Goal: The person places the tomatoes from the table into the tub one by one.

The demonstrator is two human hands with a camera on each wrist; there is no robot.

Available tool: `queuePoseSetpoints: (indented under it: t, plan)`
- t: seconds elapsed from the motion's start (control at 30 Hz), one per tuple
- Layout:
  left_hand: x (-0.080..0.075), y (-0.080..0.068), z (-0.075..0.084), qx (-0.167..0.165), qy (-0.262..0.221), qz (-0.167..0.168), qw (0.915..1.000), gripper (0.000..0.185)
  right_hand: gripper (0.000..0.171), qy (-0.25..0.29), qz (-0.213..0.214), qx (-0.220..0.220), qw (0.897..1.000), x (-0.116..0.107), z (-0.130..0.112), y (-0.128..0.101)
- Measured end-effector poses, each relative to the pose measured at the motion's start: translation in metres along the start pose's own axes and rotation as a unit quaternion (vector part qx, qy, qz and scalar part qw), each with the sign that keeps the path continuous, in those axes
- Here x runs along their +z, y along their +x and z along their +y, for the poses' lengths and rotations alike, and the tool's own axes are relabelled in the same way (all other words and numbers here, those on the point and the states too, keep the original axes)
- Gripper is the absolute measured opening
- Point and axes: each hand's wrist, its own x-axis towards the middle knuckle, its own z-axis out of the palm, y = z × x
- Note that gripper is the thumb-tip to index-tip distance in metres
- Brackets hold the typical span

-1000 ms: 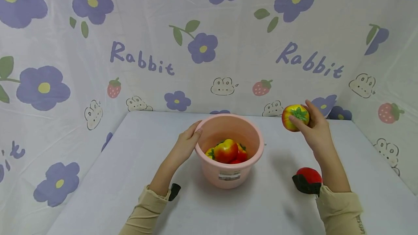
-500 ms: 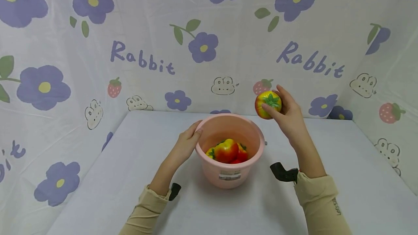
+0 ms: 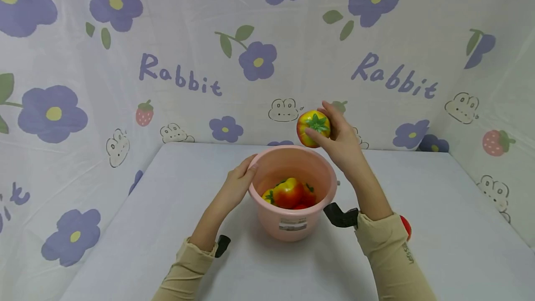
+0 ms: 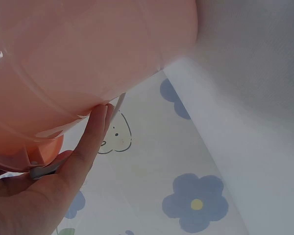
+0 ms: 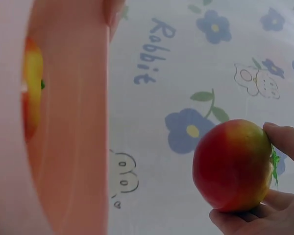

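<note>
My left hand [image 3: 237, 182] grips the left rim of a pink plastic bucket [image 3: 292, 233], thumb over the edge. In the left wrist view its fingers [image 4: 88, 134] lie along the bucket's outer wall, beside the grey handle. Between the thumb and fingers of my right hand [image 3: 340, 140] is a glossy red and yellow tomato [image 3: 307, 127] with a green leafy top. It is raised above the bucket's far right rim. The right wrist view shows the tomato's red underside [image 5: 228, 166], apart from the bucket wall. Several similar red-yellow fruits [image 3: 288, 193] lie inside the bucket.
A red round thing [image 3: 406, 227] shows partly behind the right sleeve on the white table [image 3: 455, 254]. Black wrist camera mounts [image 3: 340, 216] stick out from both sleeves. A flower-and-rabbit printed cloth [image 3: 301, 50] hangs behind the table.
My right hand has carried the tomato leftward and up, from right of the bucket to above its rim. The left hand and bucket have stayed in place.
</note>
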Motion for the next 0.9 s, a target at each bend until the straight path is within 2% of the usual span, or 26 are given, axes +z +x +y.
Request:
queuePoseSetpoints:
  t: [0.33, 0.63, 0.9]
  plan:
    - [-0.001, 0.001, -0.001, 0.003, 0.002, 0.001, 1.0000, 0.053, 0.076, 0.013, -0.031, -0.015, 0.999, 0.016, -0.014, 0.002]
    - [-0.002, 0.002, -0.001, 0.004, 0.002, 0.000, 1.0000, 0.053, 0.070, 0.036, -0.096, -0.022, 0.995, 0.022, -0.022, -0.003]
    - [0.000, 0.002, -0.001, 0.000, -0.002, 0.005, 1.0000, 0.053, 0.066, 0.015, -0.087, -0.016, 0.996, 0.016, -0.018, -0.008]
